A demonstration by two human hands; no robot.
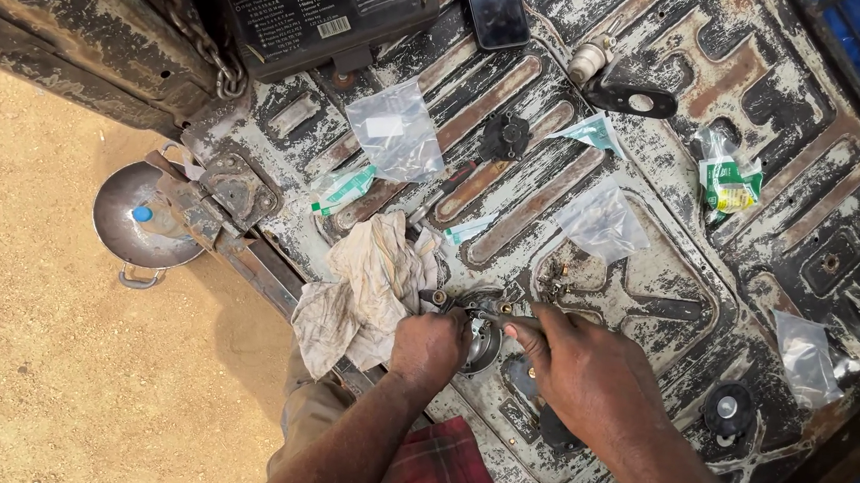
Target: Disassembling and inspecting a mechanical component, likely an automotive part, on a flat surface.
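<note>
Together, left hand (431,346) and right hand (564,359) clamp the round metal part (483,342) between them.

The truck bed (646,285) is ribbed sheet metal, its pale paint flaked and rough with brown rust showing through, and the round part (484,339) lying on it is dull, greasy metal. Just left of that part lies a rag (367,287) of soft, crumpled, stained cloth, while further up the bed the small bags (397,130) are thin, clear, glossy plastic. Above them a case (314,16) looks like matt black plastic, beside a rusty metal chain (208,49) and a phone (496,9) with a smooth glassy face.
</note>
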